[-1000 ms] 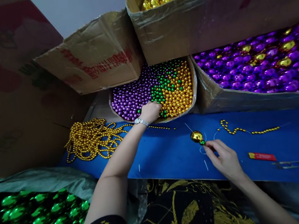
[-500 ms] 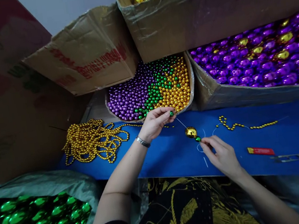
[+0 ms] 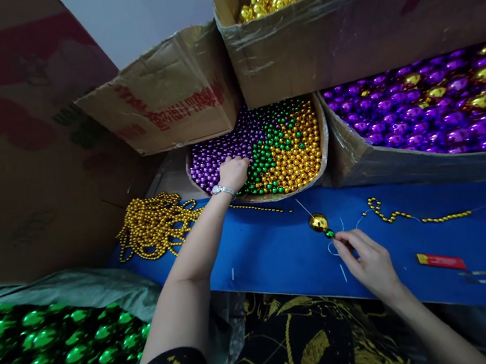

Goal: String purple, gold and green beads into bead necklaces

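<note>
Two-handed: with right hand (image 3: 366, 258), pinching thread (image 3: 303, 207) beside green bead (image 3: 330, 233), large gold bead (image 3: 318, 222) just beyond fingers; with left hand (image 3: 233, 173), reaching into purple beads (image 3: 210, 157), grasp beneath fingers indeterminable.

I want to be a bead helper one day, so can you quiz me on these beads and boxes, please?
1. Where is the left hand?
A) on the pile of gold strings
B) at the small beads in the box
C) by the big purple balls

2. True or false: a silver band is on the left wrist.

3. Fill in the missing word: the fingertips of the right hand are right by a green bead, which is next to a big ____ ball.

Key: 1 B; 2 true; 3 gold.
</note>
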Motion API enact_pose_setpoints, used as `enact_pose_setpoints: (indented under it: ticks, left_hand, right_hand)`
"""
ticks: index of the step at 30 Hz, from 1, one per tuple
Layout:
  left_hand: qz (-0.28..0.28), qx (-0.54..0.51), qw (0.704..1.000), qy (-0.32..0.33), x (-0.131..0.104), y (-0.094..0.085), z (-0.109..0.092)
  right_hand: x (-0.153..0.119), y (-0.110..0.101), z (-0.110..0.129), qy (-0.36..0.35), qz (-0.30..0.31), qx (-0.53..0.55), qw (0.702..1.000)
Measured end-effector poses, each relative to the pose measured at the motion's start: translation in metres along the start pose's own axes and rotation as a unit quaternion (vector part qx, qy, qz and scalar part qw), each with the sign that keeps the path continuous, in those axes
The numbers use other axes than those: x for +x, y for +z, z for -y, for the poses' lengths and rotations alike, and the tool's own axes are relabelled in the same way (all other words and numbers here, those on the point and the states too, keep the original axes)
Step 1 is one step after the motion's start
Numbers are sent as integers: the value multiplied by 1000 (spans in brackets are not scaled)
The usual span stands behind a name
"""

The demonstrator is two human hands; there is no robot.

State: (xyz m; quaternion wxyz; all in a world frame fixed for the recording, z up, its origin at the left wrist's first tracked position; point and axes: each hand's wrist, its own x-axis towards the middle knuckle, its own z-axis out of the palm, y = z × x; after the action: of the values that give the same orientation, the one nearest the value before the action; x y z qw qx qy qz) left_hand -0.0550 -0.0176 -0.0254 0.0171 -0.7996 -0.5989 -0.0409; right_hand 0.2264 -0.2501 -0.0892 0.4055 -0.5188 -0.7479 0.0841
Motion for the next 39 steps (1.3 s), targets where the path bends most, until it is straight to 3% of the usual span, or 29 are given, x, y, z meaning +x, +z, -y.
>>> enact_pose_setpoints:
  ticks: [5, 7, 8, 9, 11, 13, 15, 17, 25, 29, 35, 39]
  left_hand:
    - [-26, -32, 999, -13, 1, -1, -3]
    - [-66, -186, 980, -27, -8, -3, -10]
    - [-73, -313, 946, -34, -15, -4, -16]
    - [-64, -453, 888, -38, -23, -5, -24]
    - [-3, -676, 735, -42, -41, -5, -42]
    - [58, -786, 613, -51, -58, -5, -59]
    - [89, -831, 545, -64, -71, -4, -72]
    - [113, -847, 514, -71, -79, -3, -79]
    - [150, -848, 504, -68, -91, 1, -85]
    - [147, -839, 520, -62, -95, 1, -85]
    - [123, -804, 581, -32, -98, 1, -86]
    - [127, -816, 562, -45, -98, 1, -88]
  right_hand:
    - [1, -2, 2, 4, 5, 9, 1000]
    - [1, -2, 2, 5, 7, 11, 1000]
    - [1, -2, 3, 4, 5, 10, 1000]
    - [2, -2, 3, 5, 5, 9, 1000]
    - [4, -2, 5, 8, 3, 9, 1000]
    - [6, -2, 7, 8, 0, 11, 1000]
    - [8, -3, 8, 4, -3, 11, 1000]
    - [9, -4, 9, 3, -4, 10, 1000]
    - [7, -5, 8, 15, 2, 1, 1000]
    - [6, -4, 6, 22, 9, 3, 1000]
    - [5, -4, 2, -10, -5, -17, 1000]
    - [4, -4, 1, -26, -13, -34, 999]
